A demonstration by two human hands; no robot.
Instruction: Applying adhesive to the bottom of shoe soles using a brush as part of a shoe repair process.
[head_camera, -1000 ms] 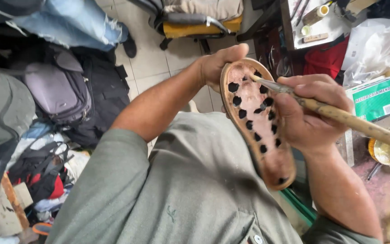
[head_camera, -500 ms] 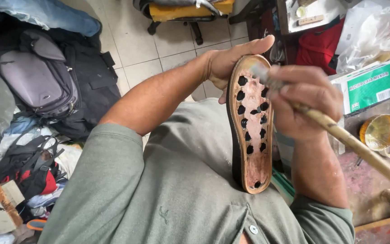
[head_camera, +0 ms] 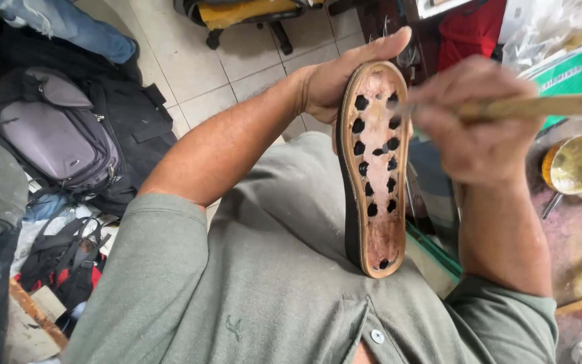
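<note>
The left hand (head_camera: 345, 77) is wrapped round the far end of a shoe sole (head_camera: 374, 168), palm behind it, fingers curling over the rounded tip, so that the sole stands up on its long axis with its near end resting against the chest of the grey-green shirt (head_camera: 271, 283). The face turned to the camera is tan at the rim and pinkish-brown inside, with two rows of dark hexagonal holes running down the middle. The right hand (head_camera: 479, 125) is closed in a fist around a wooden brush handle (head_camera: 540, 106), which runs off to the right edge of the view; the brush end points at the upper part of the sole, beside the top holes, but it is blurred and I cannot tell whether the bristles touch. The right hand itself is blurred. Just past the right wrist, lower on the right, an open round tin (head_camera: 577, 165) holds yellowish glue, sitting on a stained reddish work surface (head_camera: 580, 229), and a green box (head_camera: 564, 81) lies behind the handle. On the left, on the tiled floor (head_camera: 217, 61), a grey backpack (head_camera: 55, 135) lies on a black bag, with more straps and dark bags heaped below it. A chair (head_camera: 250, 13) with a yellow seat stands at the top, well apart from the hands
</note>
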